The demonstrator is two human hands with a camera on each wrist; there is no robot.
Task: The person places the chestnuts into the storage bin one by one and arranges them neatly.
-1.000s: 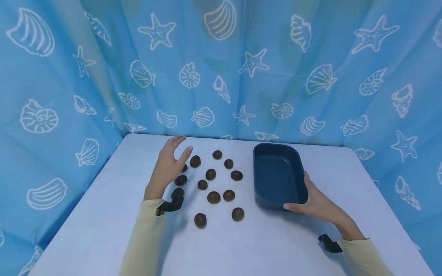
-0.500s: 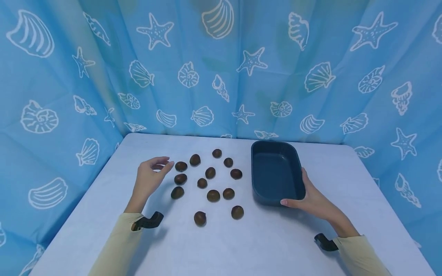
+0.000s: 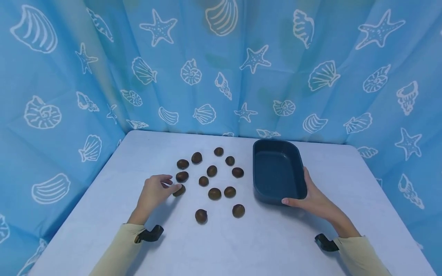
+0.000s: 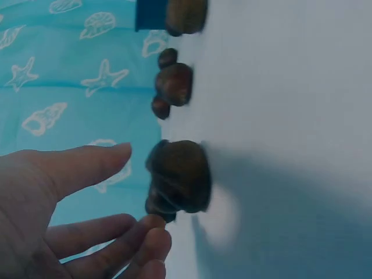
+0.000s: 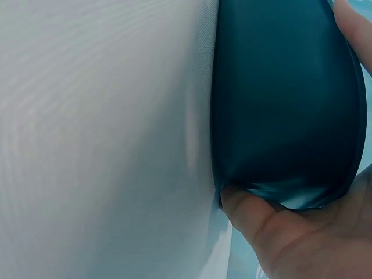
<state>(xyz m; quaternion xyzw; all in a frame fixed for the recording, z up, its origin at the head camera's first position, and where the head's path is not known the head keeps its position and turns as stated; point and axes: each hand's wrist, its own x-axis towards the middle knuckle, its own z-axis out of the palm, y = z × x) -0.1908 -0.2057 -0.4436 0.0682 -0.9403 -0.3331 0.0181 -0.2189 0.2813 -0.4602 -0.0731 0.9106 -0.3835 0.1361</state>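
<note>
Several brown chestnuts [image 3: 214,194] lie spread over the white table. My left hand [image 3: 156,194] reaches in from the left, its thumb and fingers spread apart at the nearest chestnut [image 3: 178,190] of the left column. In the left wrist view the thumb stays apart from that chestnut [image 4: 181,174], and the fingertips come close to its lower edge. A dark blue rectangular container [image 3: 277,170], with nothing in it, stands to the right of the chestnuts. My right hand [image 3: 315,200] grips its near right corner, thumb [image 5: 250,215] along the near side and fingers along the right wall.
A blue curtain [image 3: 221,69] with white shell prints hangs behind and beside the table [image 3: 224,249]. Two chestnuts [image 3: 238,211] lie closest to the table's front. A black wrist mount [image 3: 150,234] sticks out from the left sleeve.
My left hand has come back from over the far left chestnuts, moving left and then nearer, to the closest one of that column. My right hand keeps its grip on the container.
</note>
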